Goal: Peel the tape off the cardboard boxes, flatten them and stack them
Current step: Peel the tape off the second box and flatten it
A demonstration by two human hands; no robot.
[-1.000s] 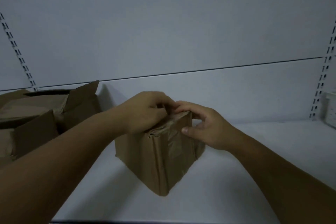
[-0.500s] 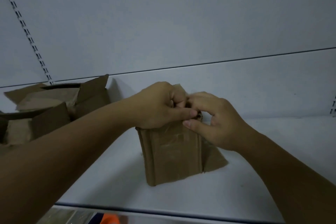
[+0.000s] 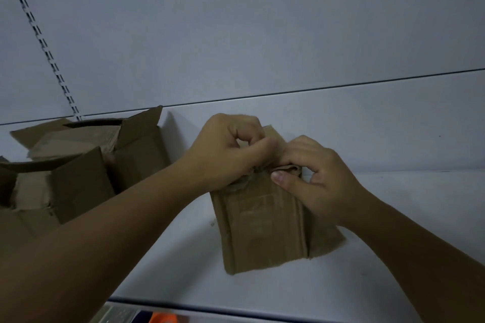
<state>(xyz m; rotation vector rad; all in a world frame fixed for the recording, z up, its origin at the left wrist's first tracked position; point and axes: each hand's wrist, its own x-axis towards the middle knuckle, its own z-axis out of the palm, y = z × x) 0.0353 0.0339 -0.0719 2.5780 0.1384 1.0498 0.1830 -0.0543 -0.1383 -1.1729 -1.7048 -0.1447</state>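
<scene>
Head view: both hands are working the top edge of the box [image 3: 262,228], which is standing on the shelf [image 3: 406,217] directly below the grip. The left hand [image 3: 228,152] is clenching what looks like crumpled tape [image 3: 249,179], likely to tear it free. The right hand [image 3: 317,178] is pinching the box top, thumb on the front face, bracing it. Forearms are angling inward, knuckles nearly touching. Opened boxes [image 3: 86,181] are sitting well left of the grip.
</scene>
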